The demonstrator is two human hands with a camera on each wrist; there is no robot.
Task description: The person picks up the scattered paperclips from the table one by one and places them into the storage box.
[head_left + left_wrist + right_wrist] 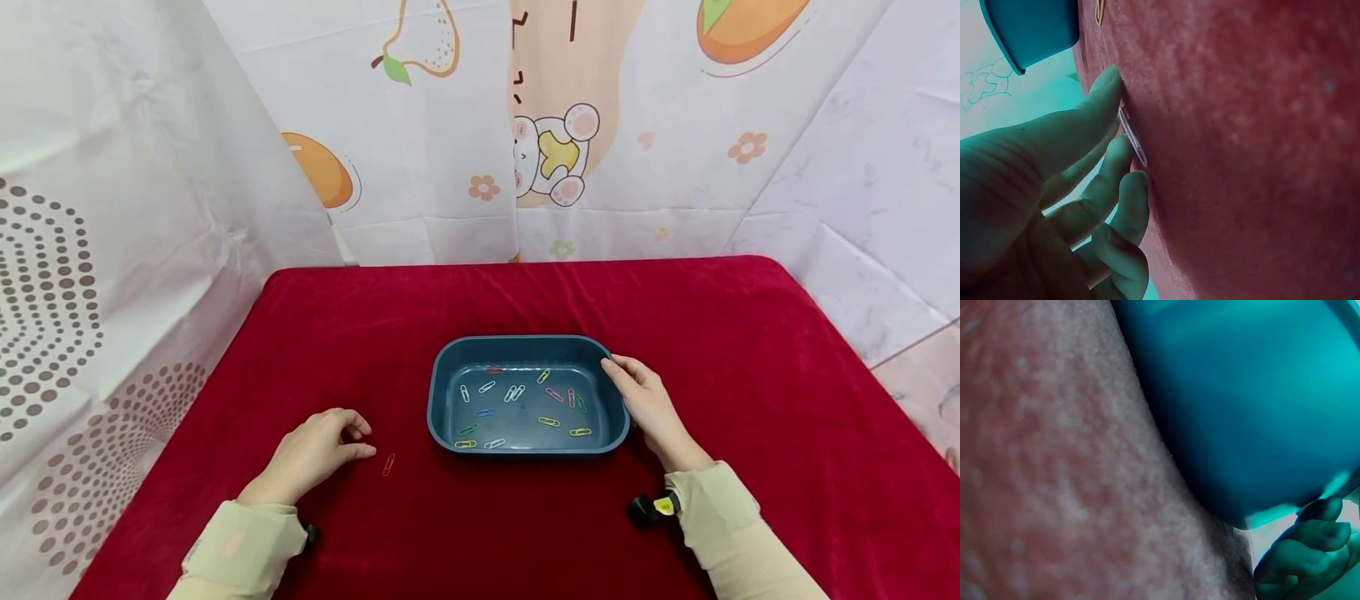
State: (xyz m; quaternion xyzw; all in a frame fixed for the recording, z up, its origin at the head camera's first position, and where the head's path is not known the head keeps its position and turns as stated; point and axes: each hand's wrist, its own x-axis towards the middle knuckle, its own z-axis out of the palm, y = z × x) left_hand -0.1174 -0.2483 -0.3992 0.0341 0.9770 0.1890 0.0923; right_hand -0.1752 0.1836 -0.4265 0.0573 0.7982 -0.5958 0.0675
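Observation:
My left hand (318,450) hovers low over the red cloth, thumb and fingers parted. In the left wrist view a pale paper clip (1133,137) lies at the cloth between thumb and fingertips; the hand hides it from the head view. Just right of the thumb lies a red paper clip (388,464). My right hand (648,408) grips the right wall of a dark blue plastic tub (528,343), thumb over the rim and fingers outside. Inside, several coloured paper clips (549,422) are scattered over the bottom.
A red velvet cloth (525,533) covers the table. Printed white curtains (420,167) hang behind it and at the sides. A black wrist camera (643,512) sticks out from the right cuff.

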